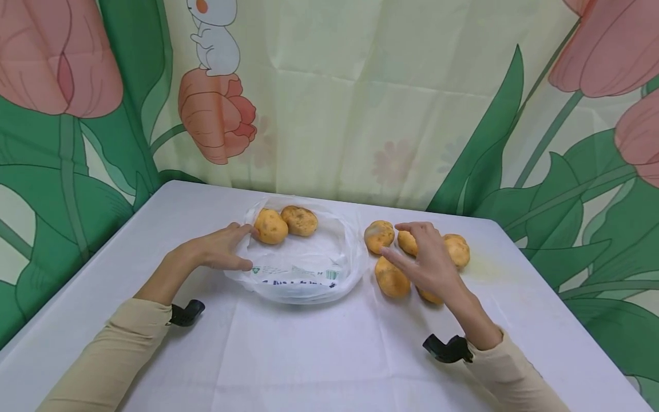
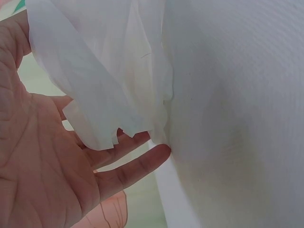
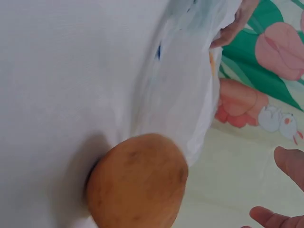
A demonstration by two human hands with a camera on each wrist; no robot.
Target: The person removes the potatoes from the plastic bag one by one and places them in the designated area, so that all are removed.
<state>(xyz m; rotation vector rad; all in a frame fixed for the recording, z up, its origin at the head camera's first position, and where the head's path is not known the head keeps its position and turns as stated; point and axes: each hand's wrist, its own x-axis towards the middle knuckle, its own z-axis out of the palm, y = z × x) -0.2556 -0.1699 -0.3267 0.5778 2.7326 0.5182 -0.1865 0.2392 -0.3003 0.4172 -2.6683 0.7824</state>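
Note:
A white plastic bag [image 1: 304, 293] with printing on its near side lies open on the table, two potatoes [image 1: 270, 226] inside at its far left. My left hand [image 1: 221, 249] is at the bag's left rim, thumb and fingers spread. In the left wrist view its fingers [image 2: 135, 166] extend straight along the bag's thin plastic [image 2: 109, 80], palm bare. Above several loose potatoes [image 1: 392, 278] to the right of the bag hovers my right hand [image 1: 429, 260], fingers apart and holding nothing. It partly hides some of them. A potato [image 3: 140, 183] looms close in the right wrist view.
A white cloth covers the table [image 1: 288, 360]. Behind it hangs a curtain [image 1: 329, 114] printed with tulips and a rabbit. Black wrist cameras [image 1: 187, 313] sit at both sleeve cuffs.

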